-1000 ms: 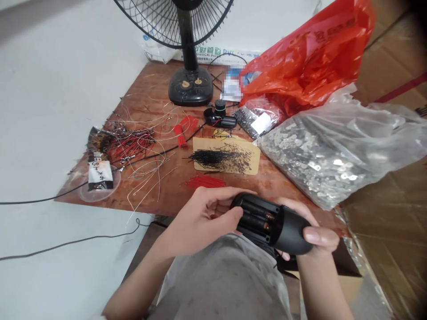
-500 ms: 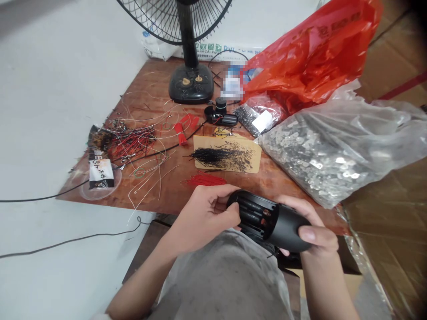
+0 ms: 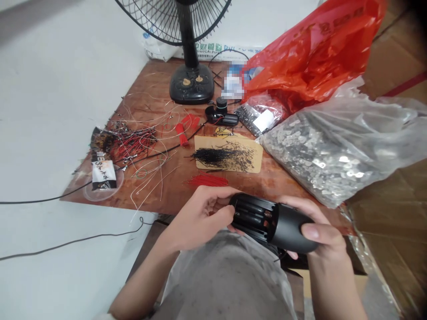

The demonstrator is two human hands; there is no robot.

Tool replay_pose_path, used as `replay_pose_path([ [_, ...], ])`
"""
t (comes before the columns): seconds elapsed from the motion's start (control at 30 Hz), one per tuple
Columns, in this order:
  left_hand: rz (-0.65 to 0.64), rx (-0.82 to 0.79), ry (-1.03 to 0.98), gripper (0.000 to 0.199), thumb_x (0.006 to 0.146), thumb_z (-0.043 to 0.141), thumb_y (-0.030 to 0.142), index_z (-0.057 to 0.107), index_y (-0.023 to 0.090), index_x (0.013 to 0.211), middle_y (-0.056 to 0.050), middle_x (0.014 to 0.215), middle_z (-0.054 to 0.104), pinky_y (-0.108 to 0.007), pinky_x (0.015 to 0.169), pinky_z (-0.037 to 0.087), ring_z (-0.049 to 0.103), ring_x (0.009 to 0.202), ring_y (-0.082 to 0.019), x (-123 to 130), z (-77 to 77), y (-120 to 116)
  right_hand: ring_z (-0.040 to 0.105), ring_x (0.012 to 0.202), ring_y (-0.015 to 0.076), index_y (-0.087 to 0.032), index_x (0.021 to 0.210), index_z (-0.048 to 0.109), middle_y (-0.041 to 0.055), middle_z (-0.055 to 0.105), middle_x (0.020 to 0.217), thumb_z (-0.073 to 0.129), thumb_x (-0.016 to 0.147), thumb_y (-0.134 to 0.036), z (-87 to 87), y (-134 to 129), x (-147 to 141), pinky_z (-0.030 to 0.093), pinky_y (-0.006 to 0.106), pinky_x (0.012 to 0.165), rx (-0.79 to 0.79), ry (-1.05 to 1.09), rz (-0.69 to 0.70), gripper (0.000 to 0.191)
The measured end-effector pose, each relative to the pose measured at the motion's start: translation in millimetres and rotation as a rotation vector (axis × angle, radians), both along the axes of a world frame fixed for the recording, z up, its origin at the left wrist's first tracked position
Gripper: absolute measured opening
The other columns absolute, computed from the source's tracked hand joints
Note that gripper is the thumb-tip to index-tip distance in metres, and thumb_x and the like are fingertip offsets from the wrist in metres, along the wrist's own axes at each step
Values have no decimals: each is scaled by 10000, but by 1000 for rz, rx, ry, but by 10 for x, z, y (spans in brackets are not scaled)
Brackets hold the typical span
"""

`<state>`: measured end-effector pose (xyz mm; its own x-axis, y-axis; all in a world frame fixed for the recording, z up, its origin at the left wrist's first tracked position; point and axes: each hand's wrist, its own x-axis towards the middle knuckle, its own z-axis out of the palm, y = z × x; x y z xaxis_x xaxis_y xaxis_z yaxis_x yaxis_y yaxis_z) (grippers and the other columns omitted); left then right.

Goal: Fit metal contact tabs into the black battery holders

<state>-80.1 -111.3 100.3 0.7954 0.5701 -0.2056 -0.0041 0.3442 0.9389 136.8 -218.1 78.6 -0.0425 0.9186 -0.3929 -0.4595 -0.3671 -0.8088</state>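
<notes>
A black capsule-shaped plastic casing (image 3: 293, 229) lies between my two hands, just off the front edge of the table. Its long side opening faces up and shows dark ribbed slots (image 3: 250, 215) with copper-coloured coils (image 3: 267, 218) near the middle. My left hand (image 3: 208, 218) is closed on the left end, thumb at the rim of the opening. Wrapped round the smooth right end is my right hand (image 3: 322, 235), its thumb on top. A thin dark wire hangs under the casing. Fingers behind the casing are partly hidden.
Red wires (image 3: 208, 179) and a tan card with black wires (image 3: 230, 155) lie ahead. Tangled wires (image 3: 136, 140) are at left. A fan (image 3: 191, 84) stands behind, near a similar black part (image 3: 222, 116). A clear bag of metal pieces (image 3: 330, 155) and a red bag (image 3: 310, 58) fill the right.
The casing and both hands have shifted slightly right in the view, and my left thumb has drawn back a little toward the end of the opening. Both hands keep their hold.
</notes>
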Motion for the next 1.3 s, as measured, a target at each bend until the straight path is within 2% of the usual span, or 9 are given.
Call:
replay_pose_path([
  [0.13,-39,-8,-13,382,871,483,83,713,142,1171,-58,845,703,-243,638,540,667,679,-151,-6,-22,21,542,338,169,-199,961,740,85,710,770,813,574,-421,-14,2,9,361,229,290,-24,1,-51,453],
  [0.4,-67,-26,-25,453,866,521,86,638,168,1296,-75,902,702,-255,651,547,698,723,-177,-53,-64,45,556,345,168,-206,947,737,78,716,794,780,590,-369,-31,20,14,389,233,295,-36,23,-55,394],
  [0.53,-71,-27,-26,410,895,533,127,638,158,1290,-73,852,694,-254,638,539,697,711,-180,-68,-68,53,579,355,180,-242,985,721,67,727,835,771,602,-334,-59,1,13,396,230,305,-45,48,-98,397],
  [0.7,-44,8,62,297,935,550,232,689,149,1183,-55,818,676,-220,601,526,690,661,-152,-48,-68,71,584,350,187,-234,1022,700,74,726,840,781,599,-315,-92,-18,19,388,223,304,-49,63,-121,439],
  [0.9,-55,16,153,173,884,539,143,693,112,956,-39,762,649,-202,590,528,685,638,-144,-15,-71,98,576,363,154,-199,1055,672,67,712,797,796,626,-360,-100,-20,51,408,202,326,-42,13,-54,475],
  [1.13,-59,64,205,112,847,534,139,642,118,865,-23,731,655,-172,564,511,680,622,-130,10,-91,94,565,369,133,-156,1113,620,59,700,738,810,657,-364,-120,-19,64,416,180,333,-19,-26,-44,536],
  [1.3,-53,80,254,76,814,530,116,605,127,817,-7,716,639,-174,574,517,673,623,-123,16,-105,93,575,381,133,-149,1142,608,58,707,770,812,659,-336,-116,-16,62,427,183,337,-20,-49,-56,556],
])
